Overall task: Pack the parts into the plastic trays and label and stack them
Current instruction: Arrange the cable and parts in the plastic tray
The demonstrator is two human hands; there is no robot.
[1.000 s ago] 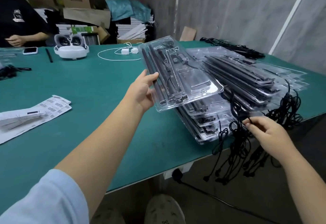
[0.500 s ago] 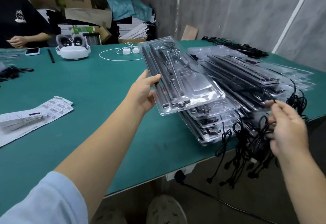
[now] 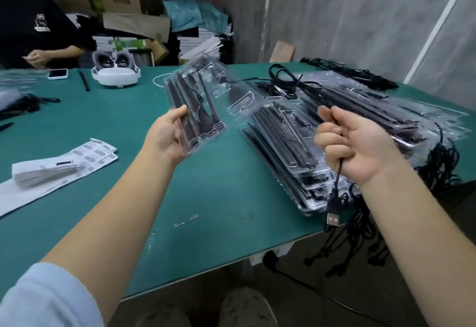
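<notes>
My left hand [image 3: 166, 137] grips the near end of a clear plastic tray [image 3: 206, 99] holding long black parts, lifted above the green table [image 3: 206, 197] and tilted. My right hand [image 3: 353, 143] is closed in a fist around a black USB cable [image 3: 334, 205]; its plug dangles below the fist near the table's front edge. A stack of filled clear trays [image 3: 288, 151] lies on the table between and behind my hands. A tangle of black cables [image 3: 438, 167] hangs over the table edge at the right.
Barcode label sheets [image 3: 64, 164] lie at the left. A white headset [image 3: 116, 74], a phone [image 3: 58, 73] and a black pen lie at the far side, where another person stands. More trays [image 3: 386, 110] and cables spread to the far right. Cardboard boxes stand behind.
My right hand left the cable tangle with one USB cable and rose toward the middle. My left hand swung the tray left, off the stack, and tilted it.
</notes>
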